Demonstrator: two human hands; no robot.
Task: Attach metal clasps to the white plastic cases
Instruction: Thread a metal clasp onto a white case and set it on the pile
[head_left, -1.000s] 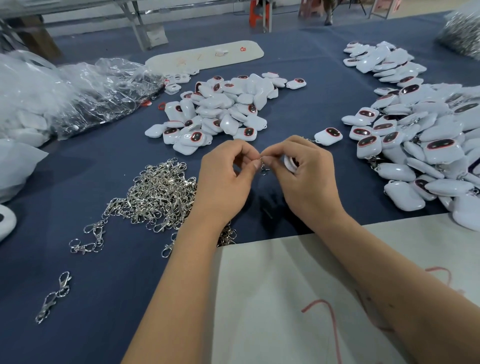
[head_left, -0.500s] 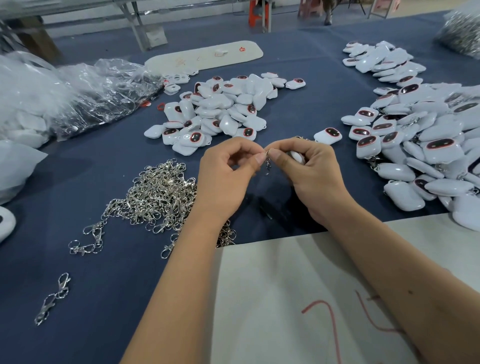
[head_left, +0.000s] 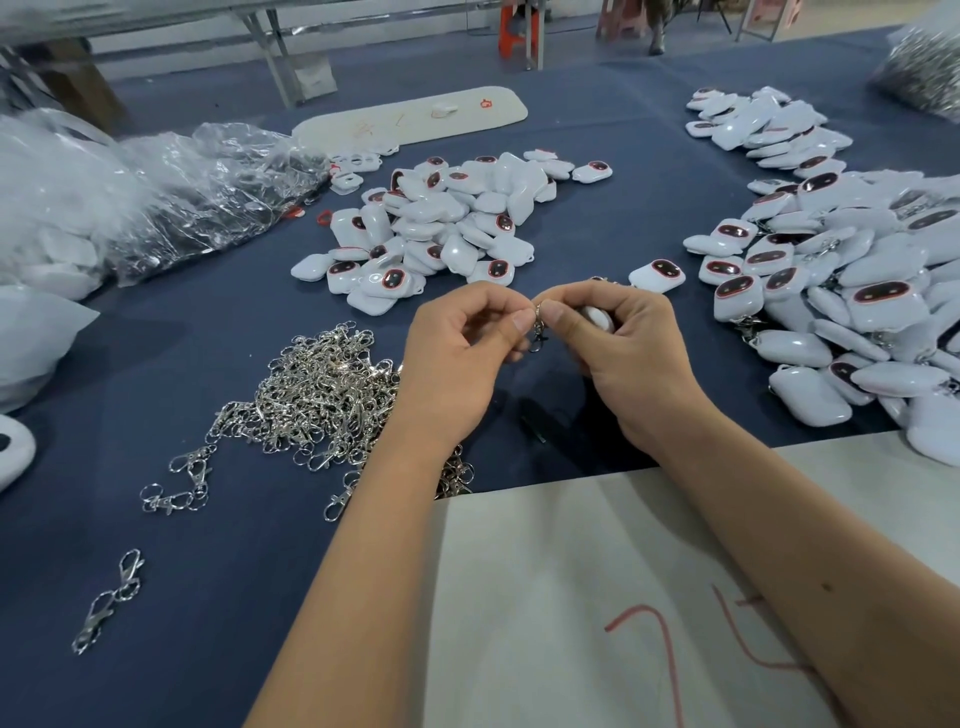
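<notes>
Metal clasp (head_left: 537, 326) pinched btwn both hands, white case (head_left: 597, 317) in curled right hand (head_left: 628, 358), left hand (head_left: 457, 364)

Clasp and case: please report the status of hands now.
Left hand pinches metal clasp. Right hand grips white case, pinches clasp too. Nothing in the way.

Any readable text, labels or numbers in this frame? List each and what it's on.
None can be read.
Long white rounded board at the far side of the table: red handwritten marks, too small and blurred to read.
Near white sheet under the forearms: red drawn strokes, cut off by the arms, not legible as characters.
White plastic cases: dark red-rimmed oval windows only, no lettering visible.
</notes>
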